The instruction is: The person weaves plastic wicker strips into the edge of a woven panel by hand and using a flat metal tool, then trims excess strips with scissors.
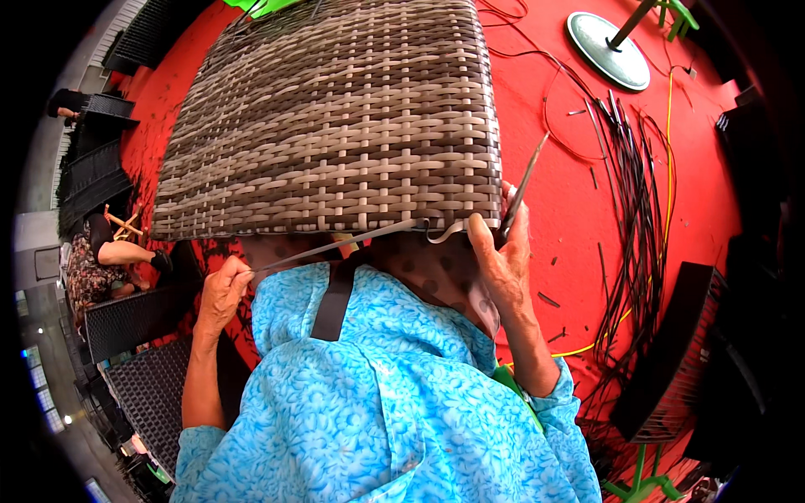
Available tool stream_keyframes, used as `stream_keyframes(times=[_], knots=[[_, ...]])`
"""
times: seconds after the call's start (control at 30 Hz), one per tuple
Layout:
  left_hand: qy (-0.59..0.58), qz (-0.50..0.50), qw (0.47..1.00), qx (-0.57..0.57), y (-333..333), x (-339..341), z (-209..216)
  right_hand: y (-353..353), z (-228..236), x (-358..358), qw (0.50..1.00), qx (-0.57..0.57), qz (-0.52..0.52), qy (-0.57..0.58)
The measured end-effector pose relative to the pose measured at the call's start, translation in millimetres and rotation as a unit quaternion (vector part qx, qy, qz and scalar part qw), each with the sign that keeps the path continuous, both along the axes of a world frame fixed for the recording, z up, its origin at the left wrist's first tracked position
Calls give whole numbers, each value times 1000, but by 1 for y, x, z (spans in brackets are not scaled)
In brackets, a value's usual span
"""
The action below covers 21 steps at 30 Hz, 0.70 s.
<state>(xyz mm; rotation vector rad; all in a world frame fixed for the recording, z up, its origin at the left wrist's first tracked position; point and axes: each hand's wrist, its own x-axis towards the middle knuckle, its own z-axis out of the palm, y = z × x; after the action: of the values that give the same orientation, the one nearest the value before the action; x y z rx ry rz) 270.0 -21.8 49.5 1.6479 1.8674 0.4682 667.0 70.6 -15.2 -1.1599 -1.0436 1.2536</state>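
A large woven wicker panel (352, 126) in brown and beige strips lies in front of me, its near edge by my lap. My left hand (225, 289) pinches the end of a flat grey-beige weaving strip (335, 243), which runs taut up to the panel's near edge. Close to the near right corner, my right hand (506, 260) has its thumb beside a small curled loop of strip (449, 232). A slim, pointed, dark tool (528, 172) sticks up from its fingers; its exact kind is unclear, and its lower part is partly hidden by the hand.
A bundle of long dark strips (633, 235) lies on the red floor (562, 260) to the right, with a yellow cord (669, 159) alongside. Farther off stands a round stand base (608, 52). Dark woven pieces (142, 386) and another person (105, 260) are at left.
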Motion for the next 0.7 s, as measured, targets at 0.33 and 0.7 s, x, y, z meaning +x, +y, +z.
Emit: stream_keyframes(times=[0.33, 0.7], knots=[[272, -193, 897, 290, 12, 4, 10, 2, -1, -1, 992, -116, 3, -48], [290, -239, 910, 172, -8, -12, 8, 3, 4, -2, 991, -125, 16, 50]])
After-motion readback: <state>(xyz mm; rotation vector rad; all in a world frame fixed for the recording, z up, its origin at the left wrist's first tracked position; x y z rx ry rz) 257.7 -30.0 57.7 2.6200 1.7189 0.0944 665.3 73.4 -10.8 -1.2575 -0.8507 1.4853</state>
